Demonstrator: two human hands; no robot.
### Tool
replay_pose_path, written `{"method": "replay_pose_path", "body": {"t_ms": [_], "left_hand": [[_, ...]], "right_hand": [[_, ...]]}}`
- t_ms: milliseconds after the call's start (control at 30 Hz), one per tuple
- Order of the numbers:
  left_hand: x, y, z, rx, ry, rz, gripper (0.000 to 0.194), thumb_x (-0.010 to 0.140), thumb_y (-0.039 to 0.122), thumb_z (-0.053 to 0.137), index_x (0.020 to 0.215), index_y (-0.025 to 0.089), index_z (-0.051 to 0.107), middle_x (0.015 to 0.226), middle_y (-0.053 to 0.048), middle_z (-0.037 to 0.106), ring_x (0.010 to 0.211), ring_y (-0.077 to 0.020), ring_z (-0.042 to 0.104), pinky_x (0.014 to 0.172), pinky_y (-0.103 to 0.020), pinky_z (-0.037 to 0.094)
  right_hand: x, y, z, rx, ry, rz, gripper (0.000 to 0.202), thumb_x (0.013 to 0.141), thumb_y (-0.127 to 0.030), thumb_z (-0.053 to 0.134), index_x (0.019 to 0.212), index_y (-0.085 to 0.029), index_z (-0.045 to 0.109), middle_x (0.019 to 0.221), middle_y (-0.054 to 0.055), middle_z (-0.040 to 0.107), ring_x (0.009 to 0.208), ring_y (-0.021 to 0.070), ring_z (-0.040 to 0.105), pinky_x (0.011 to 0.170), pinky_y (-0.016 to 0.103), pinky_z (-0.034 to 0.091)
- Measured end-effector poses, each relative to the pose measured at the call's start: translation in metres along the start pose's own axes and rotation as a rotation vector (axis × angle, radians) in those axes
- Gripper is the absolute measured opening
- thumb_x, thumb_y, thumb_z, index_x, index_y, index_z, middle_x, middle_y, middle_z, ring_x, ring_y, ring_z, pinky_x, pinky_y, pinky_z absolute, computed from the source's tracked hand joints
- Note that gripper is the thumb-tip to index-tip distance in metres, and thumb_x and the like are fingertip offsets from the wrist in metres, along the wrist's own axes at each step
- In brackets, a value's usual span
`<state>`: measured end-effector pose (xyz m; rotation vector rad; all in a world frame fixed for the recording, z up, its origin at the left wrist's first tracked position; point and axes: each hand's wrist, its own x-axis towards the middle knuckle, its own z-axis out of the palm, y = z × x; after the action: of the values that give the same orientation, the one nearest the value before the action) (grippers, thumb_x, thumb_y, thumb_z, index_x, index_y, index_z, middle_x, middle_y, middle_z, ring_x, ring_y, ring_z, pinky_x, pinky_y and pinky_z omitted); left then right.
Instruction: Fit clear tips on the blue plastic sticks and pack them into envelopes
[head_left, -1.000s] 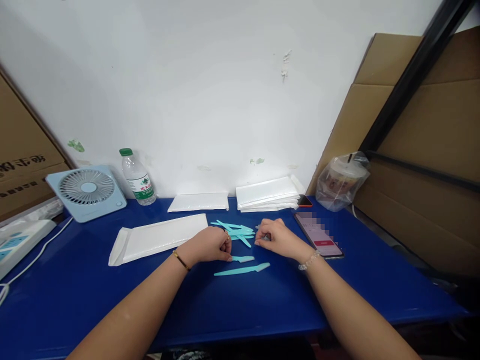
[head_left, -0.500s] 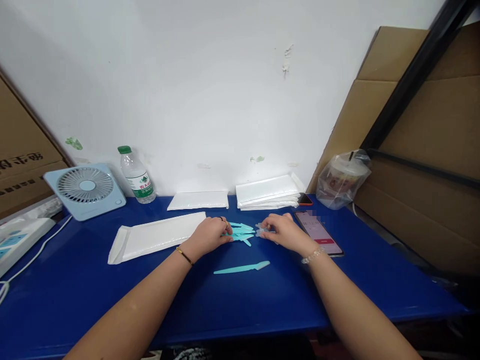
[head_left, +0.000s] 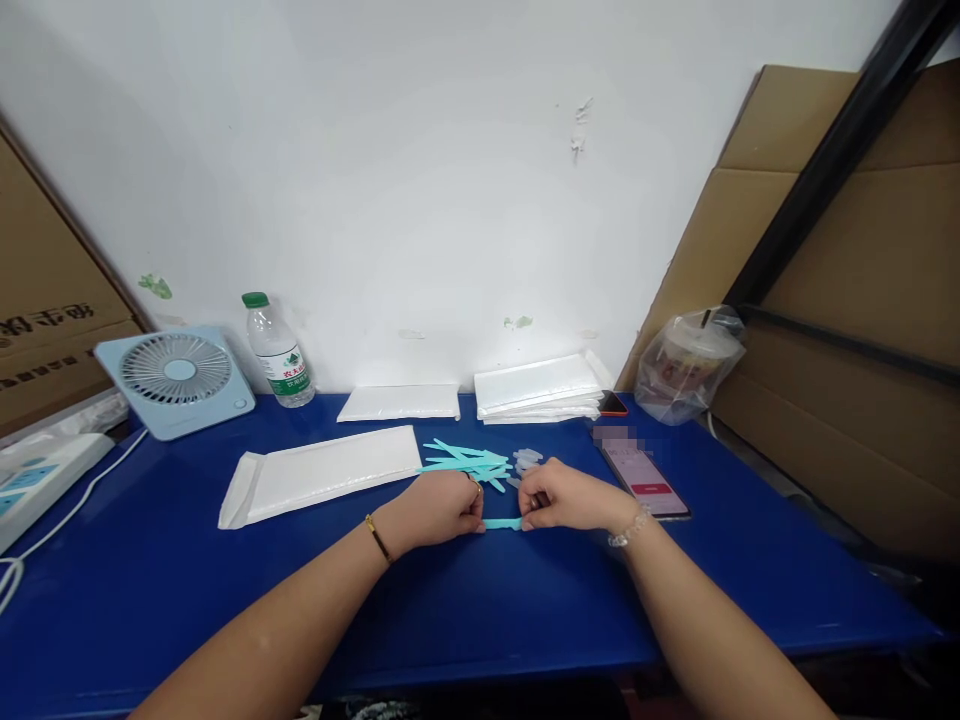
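Note:
A teal stick-like tool [head_left: 502,524] lies level between my hands, low over the blue table [head_left: 480,610]. My left hand [head_left: 446,507] pinches its left part. At its right end, the fingers of my right hand [head_left: 551,495] are closed; whether they also hold a small cover is hidden. Just behind my hands lies a loose pile of teal tools [head_left: 469,461], several of them crossing. Beside that pile, on its right, are several small translucent pieces [head_left: 528,458], partly behind my right hand.
White padded envelopes lie at left [head_left: 322,475], at the back [head_left: 399,402] and stacked [head_left: 540,388]. A fan [head_left: 178,380] and bottle [head_left: 281,350] stand back left. A phone [head_left: 641,472], another phone [head_left: 613,403] and a bagged cup [head_left: 690,362] are at right.
Both hands have come nearer, away from the pile and the translucent pieces. The single tool that lay alone in front is now gripped between them, and more of the pile shows.

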<state>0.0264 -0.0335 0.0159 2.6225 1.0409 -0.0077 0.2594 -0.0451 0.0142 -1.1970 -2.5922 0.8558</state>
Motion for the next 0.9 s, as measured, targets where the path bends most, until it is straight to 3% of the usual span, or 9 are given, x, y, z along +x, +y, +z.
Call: {"method": "replay_pose_path", "body": {"t_ms": [133,333,500,633,767,900], "left_hand": [[-0.002,-0.009,-0.005,0.037,0.023,-0.035,0.011,0.077,0.032,0.063,0.074,0.022,0.065,0.072,0.001,0.065,0.067,-0.0146,0.056,0.054,-0.025,0.031],[-0.006,-0.016,-0.011,-0.095,0.003,-0.037,0.015,0.080,0.034,0.057,0.078,0.021,0.061,0.073,0.001,0.063,0.065,-0.0138,0.053,0.053,-0.024,0.032],[-0.007,-0.017,-0.012,-0.395,0.030,0.020,0.018,0.090,0.033,0.040,0.087,0.019,0.050,0.074,0.000,0.062,0.064,-0.0128,0.055,0.058,-0.024,0.039],[-0.004,-0.022,-0.009,-0.525,0.132,0.004,0.026,0.092,0.038,0.034,0.091,0.019,0.051,0.083,-0.001,0.062,0.066,-0.0118,0.054,0.064,-0.024,0.042],[-0.002,-0.019,-0.010,-0.520,0.244,-0.036,0.040,0.094,0.044,0.026,0.096,0.021,0.060,0.095,-0.001,0.062,0.087,-0.0156,0.055,0.082,-0.028,0.041],[-0.001,-0.018,-0.009,-0.477,0.287,-0.033,0.042,0.094,0.046,0.028,0.093,0.021,0.062,0.094,-0.002,0.061,0.087,-0.0167,0.055,0.082,-0.028,0.041]], "right_hand": [[-0.002,0.009,-0.003,0.055,0.089,0.014,0.019,0.077,-0.035,0.065,0.071,-0.017,0.064,0.072,0.001,0.060,0.062,0.0118,0.052,0.056,0.022,0.037],[-0.004,0.026,-0.011,0.272,0.325,0.183,0.025,0.084,-0.041,0.053,0.083,-0.017,0.060,0.063,0.000,0.059,0.056,0.0126,0.054,0.054,0.023,0.040],[0.002,0.023,-0.007,0.331,0.566,0.132,0.025,0.084,-0.038,0.052,0.103,-0.022,0.054,0.071,-0.002,0.054,0.060,0.0118,0.051,0.056,0.023,0.041],[0.008,0.020,-0.004,0.501,0.637,0.125,0.022,0.082,-0.039,0.054,0.091,-0.019,0.056,0.068,-0.002,0.051,0.058,0.0110,0.049,0.055,0.024,0.041],[0.013,0.022,-0.001,0.620,0.709,0.112,0.031,0.073,-0.038,0.067,0.093,-0.017,0.058,0.068,-0.002,0.053,0.059,0.0111,0.051,0.057,0.025,0.043],[0.015,0.023,0.001,0.683,0.711,0.122,0.028,0.079,-0.045,0.060,0.081,-0.017,0.056,0.062,-0.001,0.056,0.049,0.0101,0.051,0.048,0.023,0.040]]}}
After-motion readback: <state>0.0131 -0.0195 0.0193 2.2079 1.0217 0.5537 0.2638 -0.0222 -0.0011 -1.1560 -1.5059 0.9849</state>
